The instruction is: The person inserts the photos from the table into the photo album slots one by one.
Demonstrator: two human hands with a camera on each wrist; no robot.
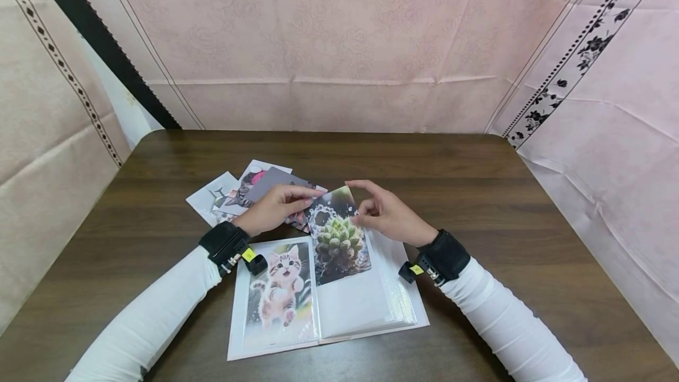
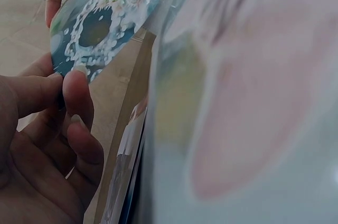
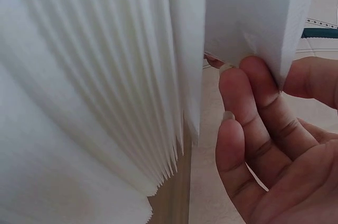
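A photo of a green succulent stands partly inside the clear pocket of an open photo album, its top end out past the pocket. My left hand pinches the photo's upper left corner between thumb and fingers, as the left wrist view also shows. At the photo's right edge, my right hand pinches the top of the white album page, with the index finger stretched above the photo. A kitten photo fills the left page.
Several loose photos lie overlapping behind the left hand, one with its grey back up. The brown wooden table extends around the album. Patterned cloth hangs behind the table's far edge.
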